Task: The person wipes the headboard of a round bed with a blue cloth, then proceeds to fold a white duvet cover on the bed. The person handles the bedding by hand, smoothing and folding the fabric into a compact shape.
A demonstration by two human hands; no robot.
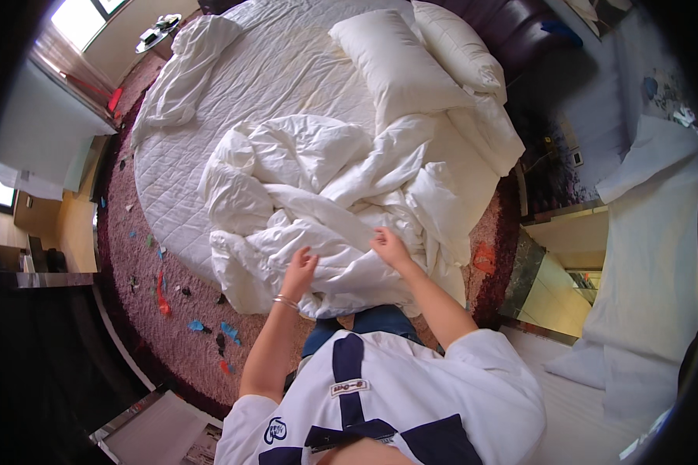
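A rumpled white duvet lies heaped on the near part of a round bed, its lower edge hanging by my legs. Over the heap's near side is my left hand, a silver bangle at its wrist. Its fingers are slightly bent and apart, with nothing visible in them. Farther right, my right hand is at the duvet with curled fingers; whether they pinch the cloth is unclear. Beneath the duvet, a quilted white mattress cover spreads over the bed, with yellowish stains toward the far side.
Two white pillows, one nearer and one behind, lie at the upper right. Crumpled white cloth drapes over the far left edge. Coloured scraps dot the pinkish carpet. White sheeting hangs at the right.
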